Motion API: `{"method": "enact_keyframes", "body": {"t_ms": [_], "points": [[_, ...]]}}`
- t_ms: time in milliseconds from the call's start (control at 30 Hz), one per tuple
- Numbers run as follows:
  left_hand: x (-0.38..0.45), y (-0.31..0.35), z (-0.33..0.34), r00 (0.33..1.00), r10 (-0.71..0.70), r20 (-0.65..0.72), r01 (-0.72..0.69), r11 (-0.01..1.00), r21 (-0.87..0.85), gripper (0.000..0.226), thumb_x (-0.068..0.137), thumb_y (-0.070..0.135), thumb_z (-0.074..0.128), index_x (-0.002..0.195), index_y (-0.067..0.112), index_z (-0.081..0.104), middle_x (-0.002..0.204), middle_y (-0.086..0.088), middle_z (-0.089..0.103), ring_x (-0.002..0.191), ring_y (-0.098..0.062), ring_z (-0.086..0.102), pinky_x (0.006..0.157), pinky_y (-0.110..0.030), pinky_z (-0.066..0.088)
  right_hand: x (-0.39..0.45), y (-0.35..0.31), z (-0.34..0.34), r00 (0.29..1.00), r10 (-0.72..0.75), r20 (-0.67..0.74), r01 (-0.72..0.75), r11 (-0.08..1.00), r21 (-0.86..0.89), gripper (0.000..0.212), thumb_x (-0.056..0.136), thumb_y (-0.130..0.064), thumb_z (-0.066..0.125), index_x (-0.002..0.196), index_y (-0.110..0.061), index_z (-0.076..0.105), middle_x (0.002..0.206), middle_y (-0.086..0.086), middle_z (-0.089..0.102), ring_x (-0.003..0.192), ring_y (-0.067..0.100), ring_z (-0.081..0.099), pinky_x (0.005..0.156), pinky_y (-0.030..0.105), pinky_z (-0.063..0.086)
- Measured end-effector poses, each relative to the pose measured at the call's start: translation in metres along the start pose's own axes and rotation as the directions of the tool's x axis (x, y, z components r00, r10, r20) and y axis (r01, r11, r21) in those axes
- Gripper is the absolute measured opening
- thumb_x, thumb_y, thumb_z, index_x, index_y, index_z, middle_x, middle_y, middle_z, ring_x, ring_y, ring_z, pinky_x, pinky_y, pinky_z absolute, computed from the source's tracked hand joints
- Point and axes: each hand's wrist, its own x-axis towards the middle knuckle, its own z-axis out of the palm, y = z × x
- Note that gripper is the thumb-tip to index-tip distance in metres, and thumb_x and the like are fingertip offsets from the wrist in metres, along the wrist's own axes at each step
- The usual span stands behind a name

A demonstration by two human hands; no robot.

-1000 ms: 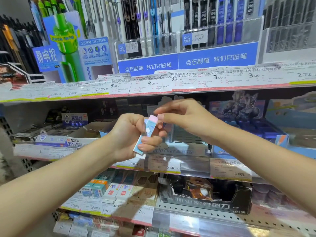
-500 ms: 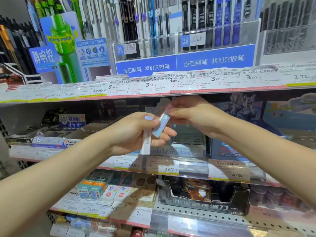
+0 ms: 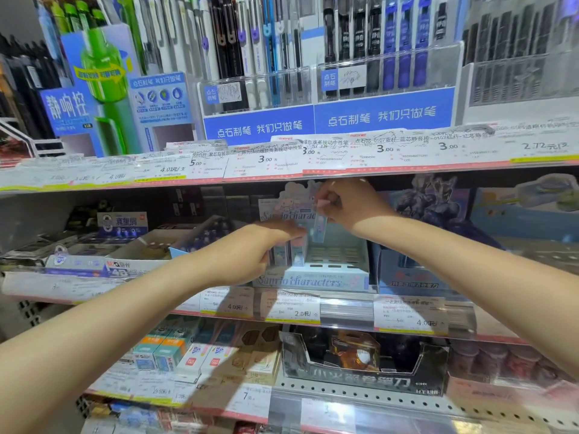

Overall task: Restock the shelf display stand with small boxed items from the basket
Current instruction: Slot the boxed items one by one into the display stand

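Shelving unit [image 3: 282, 173]: several tiers, each front edge lined with paper price labels.

Top tier: blue pen display racks [image 3: 326, 117] with upright pens in clear holders; a blue-and-green pen advertising card [image 3: 94, 89] stands at the left.

Middle tier: pale blue display stand [image 3: 313, 278], printed "Sanrio characters" on its front lip and on a backing card behind. It has a slotted floor, with most slots at the right and centre bare. A few small boxed items [image 3: 289, 252] stand upright in its left portion. A blue carton [image 3: 407, 274] sits just beside the stand on the right; open cardboard trays of stationery [image 3: 94, 261] lie to the left.

Lower tier: small white, teal and orange boxes [image 3: 175, 355] at the left; a dark display carton [image 3: 360, 371] with white characters at the centre.

Left hand [image 3: 250, 255]: reaches over the stand's left side, knuckles toward the camera, fingers extended forward over the tops of the standing boxes. Motion blur hides whether they grip anything; cannot tell.

Right hand [image 3: 347, 205]: held above the stand's centre, fingers curled, pinching the top end of one slim pale blue box [image 3: 320, 227]. That box hangs roughly upright, lower end over the slots, just right of the standing boxes.
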Motion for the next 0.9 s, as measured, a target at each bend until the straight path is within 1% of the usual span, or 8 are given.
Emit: {"method": "enact_keyframes", "body": {"t_ms": [100,167,300,367,533,700,833,900], "points": [[0.002,-0.003,0.002,0.999,0.008,0.053,-0.007,1.000,-0.022,0.079,0.079,-0.003,0.034,0.142,0.044,0.027,0.129,-0.009,0.060,0.100,-0.029,0.063,0.085,-0.041,0.053,0.001,0.001,0.004,0.999,-0.008,0.034,0.008,1.000,-0.015,0.015,0.086,-0.012,0.057,0.099,-0.010,0.065,0.100,0.010,0.067,0.091,0.026,0.062,0.087,0.035,0.049],[0.001,-0.001,-0.001,0.998,0.005,0.056,-0.003,1.000,-0.025,0.076,0.081,-0.005,0.034,0.142,0.040,0.032,0.137,0.000,0.055,0.092,-0.022,0.062,0.078,-0.026,0.054,0.001,0.002,0.007,0.999,-0.008,0.047,0.008,1.000,-0.005,0.016,0.086,-0.010,0.057,0.099,-0.008,0.066,0.104,0.013,0.067,0.095,0.030,0.062,0.090,0.041,0.050],[0.001,0.001,-0.006,0.997,0.048,0.067,-0.044,0.997,-0.068,0.073,0.076,0.000,0.029,0.140,0.033,0.038,0.148,0.007,0.041,0.127,-0.022,0.050,0.101,-0.042,0.045,0.002,0.003,0.012,0.998,-0.011,0.060,0.009,1.000,0.019,0.016,0.085,-0.007,0.058,0.098,-0.006,0.066,0.105,0.013,0.066,0.100,0.032,0.060,0.091,0.043,0.049],[0.002,0.003,-0.008,0.996,0.042,0.079,-0.037,0.997,-0.065,0.072,0.080,-0.008,0.032,0.141,0.030,0.038,0.149,0.014,0.033,0.134,-0.011,0.040,0.105,-0.034,0.040,0.002,0.004,0.012,0.998,-0.015,0.067,0.015,1.000,0.005,0.016,0.085,-0.008,0.058,0.099,-0.007,0.066,0.107,0.012,0.066,0.102,0.031,0.059,0.093,0.044,0.048],[0.003,0.011,-0.013,0.996,0.063,0.065,-0.059,0.996,-0.066,0.069,0.085,-0.012,0.032,0.143,0.026,0.035,0.150,0.014,0.028,0.122,-0.003,0.023,0.095,-0.015,0.026,0.006,0.008,0.013,0.996,-0.044,0.082,0.047,0.998,-0.036,0.013,0.085,-0.009,0.057,0.094,-0.006,0.066,0.088,0.006,0.060,0.092,0.024,0.059,0.082,0.028,0.044],[0.000,0.019,-0.018,0.997,0.045,0.063,-0.040,0.996,-0.086,0.067,0.086,-0.014,0.032,0.143,0.022,0.035,0.146,-0.005,0.043,0.108,-0.008,-0.009,0.096,-0.025,0.011,0.006,0.011,0.019,0.995,-0.052,0.080,0.059,0.995,-0.084,0.019,0.083,-0.011,0.060,0.102,-0.010,0.060,0.104,0.011,0.065,0.099,0.026,0.058,0.084,0.030,0.045],[0.004,0.011,-0.014,0.994,0.013,0.113,-0.006,0.998,-0.063,0.072,0.083,-0.010,0.034,0.141,0.033,0.037,0.143,-0.001,0.049,0.091,-0.021,0.058,0.062,-0.028,0.044,0.002,0.006,0.019,0.995,-0.089,0.038,0.096,0.968,-0.232,0.011,0.082,-0.017,0.063,0.091,-0.012,0.064,0.101,0.010,0.067,0.096,0.029,0.060,0.083,0.037,0.050],[0.006,0.001,-0.010,0.993,0.012,0.121,-0.005,0.998,-0.055,0.075,0.080,-0.007,0.034,0.139,0.039,0.037,0.134,-0.007,0.058,0.085,-0.029,0.065,0.064,-0.034,0.050,0.001,0.004,0.017,0.993,-0.114,0.018,0.115,0.959,-0.260,0.009,0.082,-0.018,0.060,0.086,-0.014,0.067,0.100,0.009,0.068,0.095,0.029,0.060,0.082,0.037,0.050]]}}
